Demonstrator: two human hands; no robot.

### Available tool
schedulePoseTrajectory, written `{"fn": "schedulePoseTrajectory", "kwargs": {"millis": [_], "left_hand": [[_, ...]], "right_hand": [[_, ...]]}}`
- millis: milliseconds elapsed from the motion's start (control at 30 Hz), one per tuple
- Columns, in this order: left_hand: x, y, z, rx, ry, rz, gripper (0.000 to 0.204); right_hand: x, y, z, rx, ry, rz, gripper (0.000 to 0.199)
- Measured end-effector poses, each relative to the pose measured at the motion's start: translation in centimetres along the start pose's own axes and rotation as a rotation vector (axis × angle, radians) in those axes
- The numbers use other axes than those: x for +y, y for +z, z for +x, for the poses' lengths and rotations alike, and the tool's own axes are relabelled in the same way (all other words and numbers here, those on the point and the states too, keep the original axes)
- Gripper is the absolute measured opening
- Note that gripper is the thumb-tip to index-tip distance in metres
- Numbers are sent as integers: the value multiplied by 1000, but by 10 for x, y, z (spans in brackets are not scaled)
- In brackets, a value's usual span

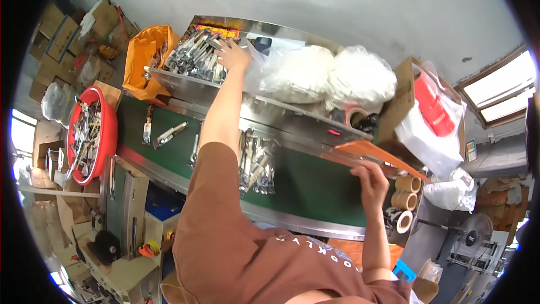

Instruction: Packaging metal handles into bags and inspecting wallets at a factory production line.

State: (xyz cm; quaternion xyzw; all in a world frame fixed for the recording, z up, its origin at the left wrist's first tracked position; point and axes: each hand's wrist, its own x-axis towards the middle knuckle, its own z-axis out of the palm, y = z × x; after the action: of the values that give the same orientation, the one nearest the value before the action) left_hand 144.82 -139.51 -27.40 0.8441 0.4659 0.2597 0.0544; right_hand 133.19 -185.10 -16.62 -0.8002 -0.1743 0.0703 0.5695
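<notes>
My left hand (233,56) reaches over a heap of long, slim packets (194,56) in a metal tray (188,83). Its fingers are stretched apart and touch the top of the heap; no packet is clearly held. The packets look clear-wrapped, with silver, black and pale parts, but their kind is too small to tell. Below my left arm, several similar packets (257,163) lie side by side on a green belt (315,183), with a few loose ones (170,134) further left. My right hand (372,184) hovers over the belt's right end, fingers curled in, nothing visible in them.
A red basin (109,135) of loose slim pieces stands left, beside an orange bag (135,70). White bulging bags (315,73) fill the tray's right part. An orange board (382,155), tape rolls (404,200) and a carton (396,101) are near my right hand.
</notes>
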Motion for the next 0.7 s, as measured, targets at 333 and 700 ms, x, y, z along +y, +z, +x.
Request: {"fn": "schedulePoseTrajectory", "kwargs": {"millis": [333,700], "left_hand": [[-67,-274,-43,19,120,-1517,14],[-296,-416,-289,542,-512,-1327,32]], "right_hand": [[-35,123,129,-296,-45,47,31],[-134,215,5,-1413,-339,551,49]]}}
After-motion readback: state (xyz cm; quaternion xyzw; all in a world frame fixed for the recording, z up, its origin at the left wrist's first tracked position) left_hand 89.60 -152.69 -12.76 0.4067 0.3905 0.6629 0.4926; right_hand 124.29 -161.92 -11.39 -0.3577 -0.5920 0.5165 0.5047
